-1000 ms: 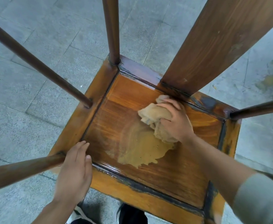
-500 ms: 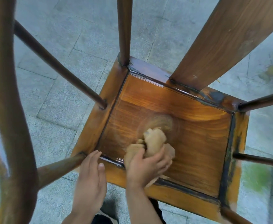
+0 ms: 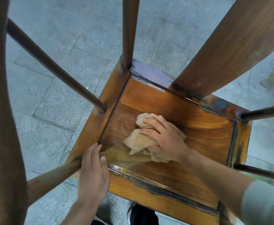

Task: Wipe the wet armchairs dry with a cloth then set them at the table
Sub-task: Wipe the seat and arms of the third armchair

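I look straight down onto a brown wooden armchair; its glossy seat fills the middle of the view. My right hand presses a crumpled beige cloth onto the left half of the seat, fingers spread over the cloth. A dull smeared streak runs across the wood just in front of the cloth. My left hand rests flat on the seat's front left corner, beside the base of an arm post. The broad back splat rises at the upper right.
Thin round posts and rails rise from the seat frame on the left, back and right. A thick curved armrest crosses the left edge close to the camera. Grey stone paving surrounds the chair. My dark shoe shows below the seat's front edge.
My right hand has swept the cloth from the seat's back to the front edge, then up to the left-middle. My left hand has stayed on the front left corner.
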`<control>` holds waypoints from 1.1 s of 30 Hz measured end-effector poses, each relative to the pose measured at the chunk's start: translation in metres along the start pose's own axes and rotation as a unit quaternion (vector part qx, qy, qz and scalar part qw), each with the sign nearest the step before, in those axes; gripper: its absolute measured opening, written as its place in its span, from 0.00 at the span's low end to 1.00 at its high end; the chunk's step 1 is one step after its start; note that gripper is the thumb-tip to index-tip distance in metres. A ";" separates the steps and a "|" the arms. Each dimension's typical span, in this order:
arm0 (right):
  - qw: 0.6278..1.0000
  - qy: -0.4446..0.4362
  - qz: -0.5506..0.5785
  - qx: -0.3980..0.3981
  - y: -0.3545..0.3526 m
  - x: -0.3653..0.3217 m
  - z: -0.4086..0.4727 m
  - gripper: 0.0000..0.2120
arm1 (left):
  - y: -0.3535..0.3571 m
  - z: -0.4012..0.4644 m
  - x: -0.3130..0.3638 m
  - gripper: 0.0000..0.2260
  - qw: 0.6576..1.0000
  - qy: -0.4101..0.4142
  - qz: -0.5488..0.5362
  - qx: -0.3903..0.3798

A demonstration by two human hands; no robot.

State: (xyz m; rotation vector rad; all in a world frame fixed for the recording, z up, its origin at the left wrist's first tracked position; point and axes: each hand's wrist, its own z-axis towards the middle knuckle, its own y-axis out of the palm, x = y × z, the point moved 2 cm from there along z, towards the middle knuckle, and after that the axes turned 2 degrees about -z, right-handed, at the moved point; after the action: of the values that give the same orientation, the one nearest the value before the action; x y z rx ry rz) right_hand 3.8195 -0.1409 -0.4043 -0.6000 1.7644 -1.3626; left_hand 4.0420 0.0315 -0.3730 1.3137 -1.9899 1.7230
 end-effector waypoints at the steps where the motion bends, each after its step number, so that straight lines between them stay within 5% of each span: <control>1: 1.000 0.005 -0.004 0.003 -0.004 0.014 -0.015 0.24 | 0.002 -0.001 0.000 0.22 1.000 0.001 0.003 0.001; 5: 0.981 0.166 0.080 0.065 -0.015 0.042 -0.052 0.26 | 0.004 -0.005 -0.003 0.20 1.000 -0.015 0.003 0.005; 8: 0.929 0.315 0.097 0.171 -0.017 0.034 -0.012 0.25 | 0.005 -0.008 -0.004 0.19 1.000 -0.002 0.013 0.015; 10: 0.911 0.338 0.093 0.217 -0.017 0.018 0.034 0.24 | 0.002 -0.010 -0.006 0.19 1.000 0.000 0.010 0.026; 13: 0.945 0.250 0.104 0.182 -0.007 -0.024 0.088 0.25 | 0.001 -0.015 -0.013 0.21 1.000 -0.003 0.000 0.027; 15: 0.988 0.101 0.081 0.090 0.008 -0.053 0.082 0.27 | 0.003 -0.022 -0.015 0.22 1.000 0.002 -0.008 0.025; 18: 0.994 -0.056 0.095 -0.026 0.012 -0.048 0.032 0.27 | 0.006 -0.032 -0.014 0.23 0.999 -0.009 -0.023 0.032; 24: 0.965 0.209 0.140 0.073 -0.005 -0.047 0.103 0.24 | 0.003 -0.049 -0.017 0.26 0.997 -0.039 -0.044 0.043; 29: 0.993 -0.001 0.116 -0.023 0.025 -0.122 0.066 0.26 | 0.000 -0.072 -0.028 0.24 0.992 -0.077 -0.071 0.076; 33: 0.996 0.032 0.087 -0.017 0.027 -0.147 0.089 0.27 | -0.004 -0.077 -0.034 0.24 0.993 -0.077 -0.029 0.086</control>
State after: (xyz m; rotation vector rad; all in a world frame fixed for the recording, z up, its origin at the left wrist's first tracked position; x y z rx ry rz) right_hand 3.9778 -0.0694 -0.3921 -0.4136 1.8492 -1.2465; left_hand 4.0346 0.1157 -0.3694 1.5890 -1.8944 1.8536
